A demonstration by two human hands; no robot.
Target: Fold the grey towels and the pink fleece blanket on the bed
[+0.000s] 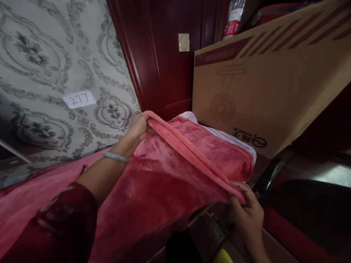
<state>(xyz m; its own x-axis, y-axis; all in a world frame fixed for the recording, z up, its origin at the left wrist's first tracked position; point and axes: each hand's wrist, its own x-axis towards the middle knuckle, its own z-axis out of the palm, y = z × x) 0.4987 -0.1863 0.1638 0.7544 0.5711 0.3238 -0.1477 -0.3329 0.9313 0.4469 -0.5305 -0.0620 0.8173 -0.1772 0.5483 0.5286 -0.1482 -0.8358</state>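
A private home, most likely a bedroom or a crowded domestic corner, judging by the grey damask wallpaper (41, 54) with its ornate floral pattern on the left and the glossy dark-red panelled wooden door (164, 62) at the far side, with a cream wall switch plate (183, 42) set on the dark-red woodwork. Household storage on the right: a cardboard box (260, 84) printed with the outline of an electric fan, and a plastic bottle (234, 18) beyond its top edge. Soft domestic textiles too, a pink fleece blanket (164, 171) over striped bedding (219, 131), near the middle of the scene.
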